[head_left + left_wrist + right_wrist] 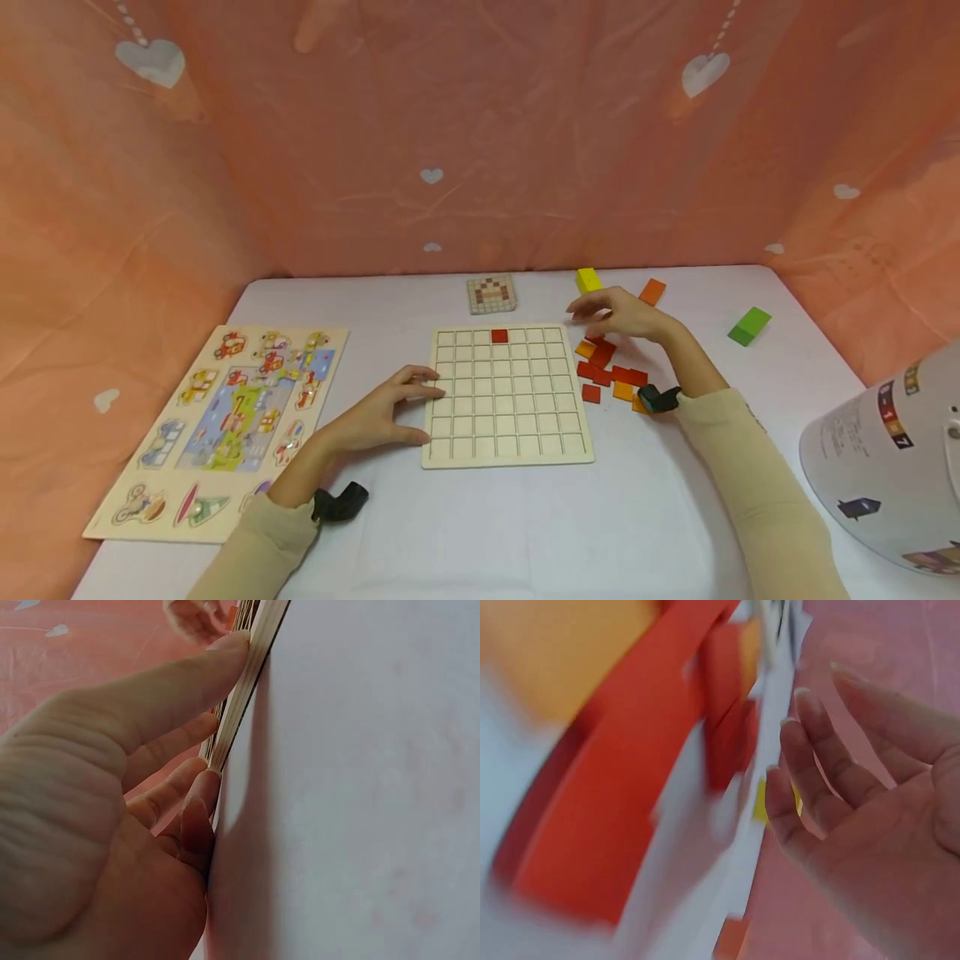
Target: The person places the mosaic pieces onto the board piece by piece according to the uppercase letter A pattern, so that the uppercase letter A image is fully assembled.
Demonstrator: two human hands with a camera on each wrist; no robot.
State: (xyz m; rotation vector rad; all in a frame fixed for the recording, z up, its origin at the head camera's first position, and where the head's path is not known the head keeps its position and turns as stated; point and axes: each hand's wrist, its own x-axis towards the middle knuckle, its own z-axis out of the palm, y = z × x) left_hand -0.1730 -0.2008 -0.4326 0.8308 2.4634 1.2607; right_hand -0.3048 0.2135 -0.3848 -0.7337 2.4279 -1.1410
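A pale wooden grid board point(504, 398) lies on the table with one red square tile point(499, 336) in its top row. My left hand point(390, 406) rests at the board's left side, fingertips and thumb touching its edge, which the left wrist view also shows. Beside the board's upper right corner, my right hand point(621, 312) hovers over loose red tiles point(602, 355) and orange tiles point(622, 391). Its fingers are loosely bent and nothing shows between them in the right wrist view. Just behind that hand stands a yellow block point(588, 280).
A small patterned card point(491, 293) lies behind the board. On the left is a wooden picture puzzle point(168, 417). A green block point(749, 326) and an orange piece point(652, 291) lie toward the back right. At the right edge stands a white bucket point(847, 458).
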